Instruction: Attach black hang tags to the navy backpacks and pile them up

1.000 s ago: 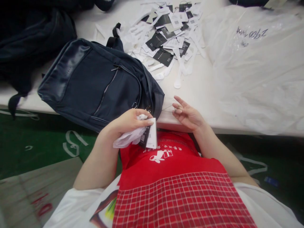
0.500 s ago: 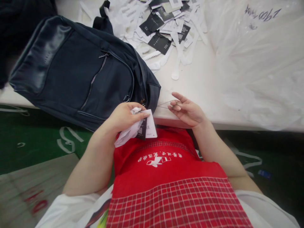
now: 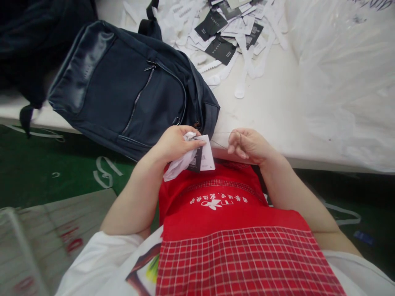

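My left hand (image 3: 180, 144) is closed on a white hang tag (image 3: 207, 155), a black tag (image 3: 195, 161) and a crumpled piece of thin white wrapping (image 3: 180, 165). It is beside the end of a dark navy backpack (image 3: 123, 86) lying on the table. My right hand (image 3: 247, 144) is closed in a pinch on a thin dark string (image 3: 220, 133), which is stretched in a loop towards the left hand. Where the string ends near the tags is hidden by my left fingers.
A heap of black and white tags (image 3: 220, 50) with white plastic strips lies at the back of the white table (image 3: 265, 123). Clear plastic sheeting (image 3: 348, 82) covers the right side. Another dark bag (image 3: 40, 45) is at far left. White strips (image 3: 106, 172) lie on the green floor.
My right fingers have curled in closer, and the string loop now spreads wider between the hands. My left hand keeps its hold on the tags. The whole view has shifted.
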A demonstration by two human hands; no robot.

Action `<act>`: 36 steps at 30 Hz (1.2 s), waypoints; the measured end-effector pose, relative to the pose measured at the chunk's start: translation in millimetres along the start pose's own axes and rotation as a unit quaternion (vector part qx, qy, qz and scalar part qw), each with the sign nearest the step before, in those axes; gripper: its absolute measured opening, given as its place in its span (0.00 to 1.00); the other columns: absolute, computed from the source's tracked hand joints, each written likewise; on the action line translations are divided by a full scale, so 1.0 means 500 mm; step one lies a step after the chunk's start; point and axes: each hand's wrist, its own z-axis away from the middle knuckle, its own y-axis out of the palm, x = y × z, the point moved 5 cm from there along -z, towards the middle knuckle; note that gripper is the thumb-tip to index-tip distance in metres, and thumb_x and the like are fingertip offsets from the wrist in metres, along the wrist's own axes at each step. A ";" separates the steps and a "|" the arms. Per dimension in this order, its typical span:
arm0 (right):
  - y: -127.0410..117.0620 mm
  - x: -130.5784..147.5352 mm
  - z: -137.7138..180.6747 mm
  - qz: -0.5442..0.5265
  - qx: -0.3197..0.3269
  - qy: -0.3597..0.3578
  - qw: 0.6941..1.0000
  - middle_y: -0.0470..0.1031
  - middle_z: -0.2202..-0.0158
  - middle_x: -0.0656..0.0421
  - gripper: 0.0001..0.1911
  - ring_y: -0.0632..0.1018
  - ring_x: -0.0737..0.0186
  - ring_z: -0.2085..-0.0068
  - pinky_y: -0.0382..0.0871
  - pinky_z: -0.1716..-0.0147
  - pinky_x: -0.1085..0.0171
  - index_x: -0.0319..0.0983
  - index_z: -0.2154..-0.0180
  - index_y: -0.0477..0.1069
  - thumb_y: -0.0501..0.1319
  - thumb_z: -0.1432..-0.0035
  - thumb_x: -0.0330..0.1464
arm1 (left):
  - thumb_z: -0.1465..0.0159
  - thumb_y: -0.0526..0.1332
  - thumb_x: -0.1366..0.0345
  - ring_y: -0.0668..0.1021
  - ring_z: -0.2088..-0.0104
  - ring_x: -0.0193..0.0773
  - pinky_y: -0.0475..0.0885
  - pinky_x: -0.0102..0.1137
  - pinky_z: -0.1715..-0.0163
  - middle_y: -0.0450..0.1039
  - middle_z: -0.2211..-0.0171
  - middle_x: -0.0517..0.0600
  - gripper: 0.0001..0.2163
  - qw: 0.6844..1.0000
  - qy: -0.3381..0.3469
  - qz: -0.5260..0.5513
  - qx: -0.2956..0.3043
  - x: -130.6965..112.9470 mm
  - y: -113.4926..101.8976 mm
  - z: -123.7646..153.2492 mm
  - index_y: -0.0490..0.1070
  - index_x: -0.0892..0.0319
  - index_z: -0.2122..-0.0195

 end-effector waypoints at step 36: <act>0.136 -0.070 -0.007 -0.153 -0.131 0.077 0.976 0.80 0.65 0.59 0.16 0.79 0.62 0.67 0.74 0.68 0.66 0.39 0.64 0.73 0.73 0.56 0.34 | 0.35 0.57 0.62 0.77 0.60 0.39 0.70 0.32 0.57 0.75 0.63 0.52 0.08 0.939 0.185 -0.027 -0.289 -0.082 -0.045 0.171 0.75 0.57 0.63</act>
